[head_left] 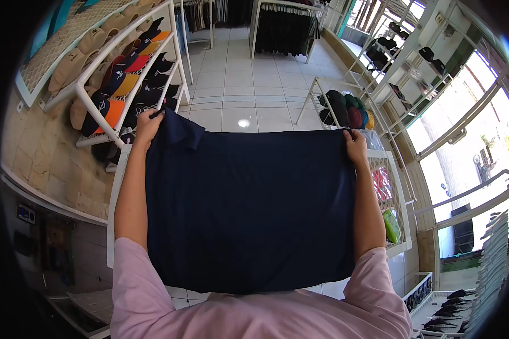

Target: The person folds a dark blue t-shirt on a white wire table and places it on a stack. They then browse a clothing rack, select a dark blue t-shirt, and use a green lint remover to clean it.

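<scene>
A dark navy cloth garment (250, 203), perhaps a shirt, is spread wide in front of my chest. My left hand (148, 127) grips its upper left corner, where a sleeve-like flap (180, 129) folds over the front. At the opposite upper corner, my right hand (356, 146) pinches the edge between thumb and fingers. Both arms reach forward, and the cloth hangs between them down towards my body. Behind it, a white wire-mesh table (396, 203) is mostly hidden; only its sides show.
Left stands a white rack (95, 106) with several rows of caps (118, 82). Ahead right is a small shelf (307, 99) holding caps (337, 104). Plastic-wrapped packets, one green (391, 226), lie on the mesh at right. Clothes rails (286, 29) stand at the back beyond the tiled floor (254, 80).
</scene>
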The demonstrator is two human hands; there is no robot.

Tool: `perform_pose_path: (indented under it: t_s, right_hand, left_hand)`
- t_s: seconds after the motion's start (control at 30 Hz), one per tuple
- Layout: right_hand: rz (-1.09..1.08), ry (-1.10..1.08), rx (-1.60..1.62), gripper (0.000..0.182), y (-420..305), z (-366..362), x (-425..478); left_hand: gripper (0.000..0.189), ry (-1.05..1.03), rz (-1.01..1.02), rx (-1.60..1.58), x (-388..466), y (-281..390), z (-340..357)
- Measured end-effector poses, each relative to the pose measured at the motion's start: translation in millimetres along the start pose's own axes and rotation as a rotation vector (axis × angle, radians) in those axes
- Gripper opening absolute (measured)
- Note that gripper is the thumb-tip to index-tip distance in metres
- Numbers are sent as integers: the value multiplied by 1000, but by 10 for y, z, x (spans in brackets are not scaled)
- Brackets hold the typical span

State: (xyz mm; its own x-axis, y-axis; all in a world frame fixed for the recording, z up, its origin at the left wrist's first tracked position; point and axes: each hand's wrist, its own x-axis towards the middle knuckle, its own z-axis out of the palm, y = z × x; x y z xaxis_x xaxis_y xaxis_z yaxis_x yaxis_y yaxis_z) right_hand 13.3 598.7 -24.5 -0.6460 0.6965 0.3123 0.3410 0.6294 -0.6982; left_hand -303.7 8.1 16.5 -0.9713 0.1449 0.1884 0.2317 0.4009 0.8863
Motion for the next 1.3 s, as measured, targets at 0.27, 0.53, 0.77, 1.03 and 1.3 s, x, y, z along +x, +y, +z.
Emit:
perform_pose_path:
  t_s: [0.27, 0.53, 0.77, 1.03, 1.3]
  right_hand:
    - [-56, -3, 184, 25, -218, -523, -379]
    - [-104, 44, 95, 25, -135, -1055, -1069]
    - [-198, 102, -15, 37, -297, -1153, -1764]
    - [-426, -307, 192, 31, -1537, -14, -2409]
    - [-564, -455, 179, 42, -2897, 1296, -3154]
  left_hand:
    - [18, 8, 146, -77, -556, 480, -406]
    - [18, 37, 65, -60, -1514, 506, -934]
    - [34, 358, 284, 231, -2343, -66, -849]
    - [64, 354, -41, 131, -2718, -139, -567]
    - [58, 168, -49, 67, -2703, -41, -615]
